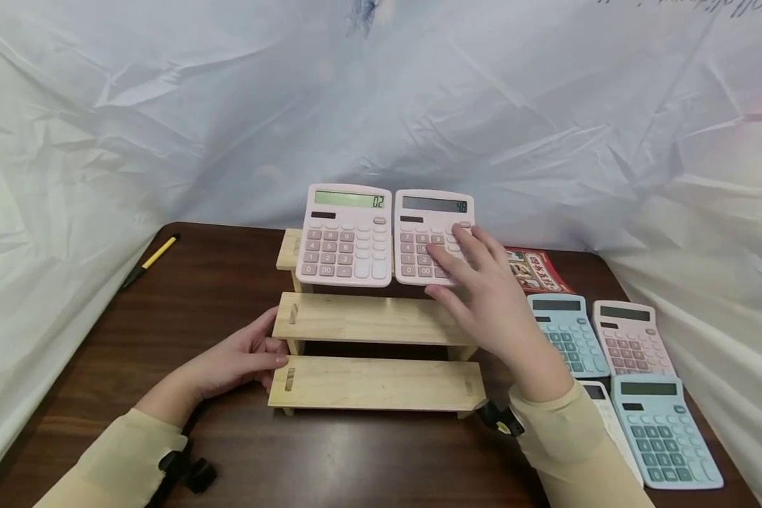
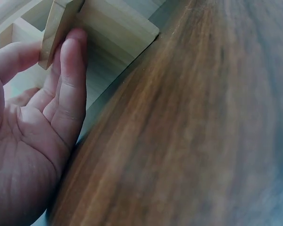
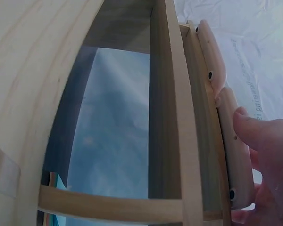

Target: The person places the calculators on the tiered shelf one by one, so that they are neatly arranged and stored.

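Head view: a three-tier wooden rack (image 1: pixel 375 317) is set on a dark table (image 1: pixel 197 296), its long axis laid left to right. On its far, top tier two pink calculators are borne side by side: the left pink calculator (image 1: pixel 346 236) is left untouched, and the right pink calculator (image 1: pixel 425 224) is touched by the right hand (image 1: pixel 489 296).

Key relation: the right calculator is placed to the left and far of the right palm, its long axis directed near to far, tilted with its display at the raised far end. It is approached from its right, near corner; the right hand is the nearer one. That hand is held spread, fingertips rested on the keys and thumb set at the near edge; no firm grasp is shown.

Left hand (image 1: pixel 235 363): placed at the rack's left end, lower and nearer. In the left wrist view the end of a board is seen pinched between thumb and fingers.

To the right, two blue calculators (image 1: pixel 568 339), a third pink calculator (image 1: pixel 631 339) and a partly hidden white calculator (image 1: pixel 603 402) are laid out.
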A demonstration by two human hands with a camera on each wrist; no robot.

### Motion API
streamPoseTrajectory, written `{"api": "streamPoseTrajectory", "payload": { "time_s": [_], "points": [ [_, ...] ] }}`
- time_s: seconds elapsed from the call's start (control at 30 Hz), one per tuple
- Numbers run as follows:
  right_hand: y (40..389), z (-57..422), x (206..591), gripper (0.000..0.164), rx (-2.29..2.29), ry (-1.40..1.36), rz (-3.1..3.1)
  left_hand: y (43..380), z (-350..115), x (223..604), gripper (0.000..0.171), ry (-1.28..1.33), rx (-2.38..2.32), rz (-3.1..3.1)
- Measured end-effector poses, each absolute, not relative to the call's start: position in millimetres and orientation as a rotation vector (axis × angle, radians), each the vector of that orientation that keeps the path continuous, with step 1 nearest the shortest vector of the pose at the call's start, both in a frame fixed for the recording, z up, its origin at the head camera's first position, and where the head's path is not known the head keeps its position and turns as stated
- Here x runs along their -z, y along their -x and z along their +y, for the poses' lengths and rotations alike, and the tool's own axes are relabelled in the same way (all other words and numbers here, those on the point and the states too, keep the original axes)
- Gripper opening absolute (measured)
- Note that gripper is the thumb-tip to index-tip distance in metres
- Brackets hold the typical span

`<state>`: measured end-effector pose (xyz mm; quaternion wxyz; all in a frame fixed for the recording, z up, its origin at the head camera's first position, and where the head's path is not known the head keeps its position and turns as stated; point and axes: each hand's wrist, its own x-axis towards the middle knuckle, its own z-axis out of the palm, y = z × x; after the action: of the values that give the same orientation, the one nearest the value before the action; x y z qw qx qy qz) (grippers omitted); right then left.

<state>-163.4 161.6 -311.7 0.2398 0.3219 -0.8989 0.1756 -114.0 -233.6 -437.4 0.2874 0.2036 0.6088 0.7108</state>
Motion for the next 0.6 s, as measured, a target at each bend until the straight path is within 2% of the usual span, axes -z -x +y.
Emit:
{"api": "streamPoseTrajectory", "payload": {
  "time_s": [0.37, 0.6],
  "points": [
    [162.4, 166.6, 311.0, 0.053, -0.529, -0.996, -2.417, 111.7, -234.2, 436.2, 0.079, -0.561, -1.895, 1.638],
    [163.2, 164.9, 311.9, 0.051, -0.553, -0.978, -2.382, 113.3, -233.0, 435.7, 0.079, -0.547, -1.897, 1.645]
  ]
}}
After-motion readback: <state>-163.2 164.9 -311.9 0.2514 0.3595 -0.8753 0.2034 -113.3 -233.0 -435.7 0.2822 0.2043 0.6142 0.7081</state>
